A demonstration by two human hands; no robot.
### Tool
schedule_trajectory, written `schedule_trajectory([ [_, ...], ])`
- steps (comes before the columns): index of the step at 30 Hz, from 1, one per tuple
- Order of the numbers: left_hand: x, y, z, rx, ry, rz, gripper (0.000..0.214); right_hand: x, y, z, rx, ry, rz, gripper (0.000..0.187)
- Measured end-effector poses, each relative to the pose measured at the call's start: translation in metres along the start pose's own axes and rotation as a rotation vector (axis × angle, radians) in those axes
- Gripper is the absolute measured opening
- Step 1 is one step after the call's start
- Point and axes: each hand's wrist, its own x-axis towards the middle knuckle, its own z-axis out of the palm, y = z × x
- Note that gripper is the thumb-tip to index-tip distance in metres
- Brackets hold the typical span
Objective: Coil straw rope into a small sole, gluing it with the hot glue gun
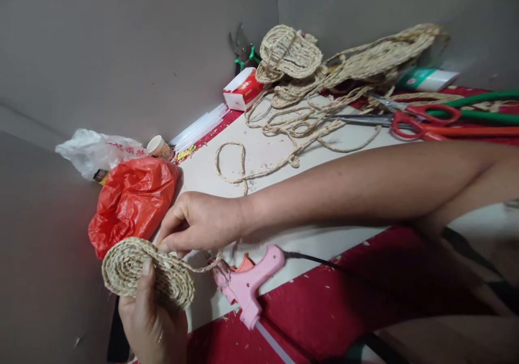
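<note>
A flat oval coil of braided straw rope (121,277) is held up at the lower left by my left hand (150,321), its thumb pressing on the upper face. My right hand (194,226) reaches across from the right and pinches at the coil's upper edge, where the loose rope leaves it. That rope (203,269) passes under my right wrist towards the pile behind. Just right of the coil lies a pink hot glue gun (249,285) with an orange trigger, a black cord and a clear glue stick. The tips of my right fingers are partly hidden.
Behind my arm are heaped braided rope (292,55), red-handled scissors (421,123), pruning shears (243,50) and a red-and-white box (243,89). Clear glue sticks (200,128), a paper cup (159,147) and a red plastic bag (133,202) line the table edge by the wall.
</note>
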Motion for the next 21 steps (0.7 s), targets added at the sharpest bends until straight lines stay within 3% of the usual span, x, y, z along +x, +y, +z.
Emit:
schedule_trajectory([
  [6,0.003,0.0,-0.004,0.007,-0.024,0.001,0.034,-0.001,0.004,-0.002,-0.084,0.046,-0.078,0.009],
  [14,0.001,0.002,-0.007,0.049,-0.097,-0.076,0.028,-0.002,0.01,0.002,0.001,0.028,0.073,0.006],
  [21,0.0,0.003,-0.011,0.072,-0.07,-0.14,0.028,-0.007,0.005,0.004,0.149,0.035,0.195,0.006],
])
